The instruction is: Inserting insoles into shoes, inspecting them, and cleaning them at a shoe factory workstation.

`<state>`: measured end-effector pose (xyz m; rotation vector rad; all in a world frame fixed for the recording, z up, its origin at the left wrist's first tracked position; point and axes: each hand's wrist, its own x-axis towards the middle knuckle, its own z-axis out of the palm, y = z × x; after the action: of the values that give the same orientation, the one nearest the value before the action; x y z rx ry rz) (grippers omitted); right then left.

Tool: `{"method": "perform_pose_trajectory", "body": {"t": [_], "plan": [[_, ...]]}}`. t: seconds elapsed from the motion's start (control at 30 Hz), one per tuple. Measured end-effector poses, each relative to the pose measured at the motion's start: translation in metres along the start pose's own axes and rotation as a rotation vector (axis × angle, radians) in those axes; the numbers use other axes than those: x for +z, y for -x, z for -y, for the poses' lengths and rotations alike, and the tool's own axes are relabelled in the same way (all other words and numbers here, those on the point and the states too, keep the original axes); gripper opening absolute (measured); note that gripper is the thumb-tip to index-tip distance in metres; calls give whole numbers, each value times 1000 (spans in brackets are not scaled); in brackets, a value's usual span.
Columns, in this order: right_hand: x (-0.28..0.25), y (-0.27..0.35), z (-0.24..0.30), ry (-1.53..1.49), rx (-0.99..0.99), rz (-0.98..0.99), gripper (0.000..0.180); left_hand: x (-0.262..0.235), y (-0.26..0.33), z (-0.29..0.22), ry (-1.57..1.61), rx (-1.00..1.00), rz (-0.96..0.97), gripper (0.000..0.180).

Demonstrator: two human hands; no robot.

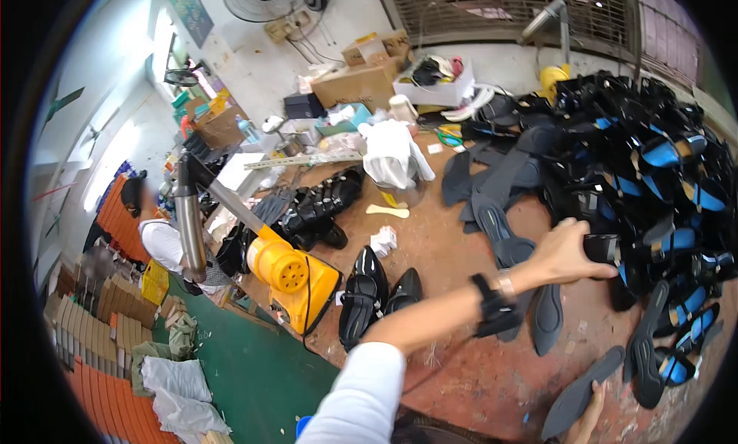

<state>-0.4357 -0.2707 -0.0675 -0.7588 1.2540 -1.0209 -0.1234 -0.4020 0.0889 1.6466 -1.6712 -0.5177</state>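
My left arm reaches across the table to the right. My left hand [565, 253] is closed round the heel end of a black shoe [602, 249] at the edge of a heap of shoes [653, 159]. Low at the right, my right hand [590, 415] pinches a dark grey insole [578, 394], partly cut off by the picture's lower edge. Beneath and beside my left wrist lie more loose insoles [547, 317]. A pair of pointed black shoes [364, 290] stands left of my forearm, one partly hidden by it.
A yellow blower-like machine [288, 271] with a metal pipe sits at the table's left edge. Black strapped shoes [323, 202], a cloth-covered container [393, 156] and green-handled scissors [450, 134] lie farther back. Another person [157, 232] is at the left, near stacked boxes [115, 321].
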Motion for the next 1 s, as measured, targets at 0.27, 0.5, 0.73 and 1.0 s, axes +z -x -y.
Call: {"method": "perform_pose_trajectory", "body": {"t": [0.27,0.5,0.73,1.0], "plan": [[15,28,4,-564,116,127,52,-84,191,52,295,81,344,57],[23,56,12,-708,193,438,66,-62,301,62,351,-85,436,41],[50,66,18,-473,96,202,58,-14,347,55,-221,-187,89,40],[39,68,44,-286,69,202,67,-54,342,49,298,-266,140,17]]}}
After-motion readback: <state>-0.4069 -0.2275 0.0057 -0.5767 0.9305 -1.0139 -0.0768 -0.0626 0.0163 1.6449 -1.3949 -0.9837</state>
